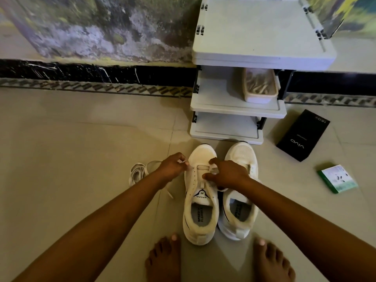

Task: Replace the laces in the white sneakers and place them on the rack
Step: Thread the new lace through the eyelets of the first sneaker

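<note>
Lace [203, 167] is crossing the lowest eyelets of the left sneaker [200, 192]; my left hand [173, 166] is pinching one end at its stiff tip, my right hand [227, 174] is gripping the other end over the tongue. It is looking limp and light, so I am holding near the tips for threading. The shoe is standing on the floor beside its pair [240, 192], just before the rack [234, 106]; a loose lace [138, 174] is lying to the left.

Both arms extended forward and down, left hand [172, 165] fingers pinched together, right hand [227, 174] fingers curled, thumb out
</note>
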`<state>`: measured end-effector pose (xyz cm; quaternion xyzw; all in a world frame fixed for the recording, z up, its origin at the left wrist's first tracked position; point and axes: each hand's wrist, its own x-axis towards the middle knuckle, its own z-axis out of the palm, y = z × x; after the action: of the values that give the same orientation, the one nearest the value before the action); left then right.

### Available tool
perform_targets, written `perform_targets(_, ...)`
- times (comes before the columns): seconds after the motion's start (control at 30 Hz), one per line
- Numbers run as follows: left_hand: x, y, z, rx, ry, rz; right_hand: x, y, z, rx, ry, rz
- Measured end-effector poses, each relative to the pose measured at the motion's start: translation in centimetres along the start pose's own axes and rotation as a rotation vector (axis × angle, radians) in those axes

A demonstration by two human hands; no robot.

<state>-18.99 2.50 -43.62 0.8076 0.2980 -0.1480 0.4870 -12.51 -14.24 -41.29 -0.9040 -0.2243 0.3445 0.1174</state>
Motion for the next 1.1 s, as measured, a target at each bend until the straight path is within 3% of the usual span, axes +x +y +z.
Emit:
perform_targets(0.13, -0.9, 1.5, -1.9, 0.033, 0.146, -0.022, -1.4, 0.0, -2.0, 0.472, 0.115, -0.040)
perform_targets(0.2, -2.2, 2.9, -3.1, -0.011, 0.141, -0.071, -2.5, -0.5, -3.6, 0.666, 0.222, -0.039)
perform_targets(0.33, -5.1, 8.0, -7.0, -0.215, 0.129, -0.158, -4.7, -2.7, -8.3, 0.760, 0.411, -0.099)
perform_targets(0.5, -10.5, 16.5, -11.8, -0.364, 0.146, 0.100, -9.4, -7.6, -15.9, 0.940, 0.490, -0.285)
perform_targets(0.83, -21.0, 31.0, -18.5, -0.599, 0.301, 0.646, -20.2, -14.8, -29.1, 0.958, 0.747, -0.616)
perform_targets(1.1, -26.6, 36.7, -20.7, -0.490, 0.519, 0.793, -25.6, -17.6, -34.2, 0.931, 0.835, -0.715)
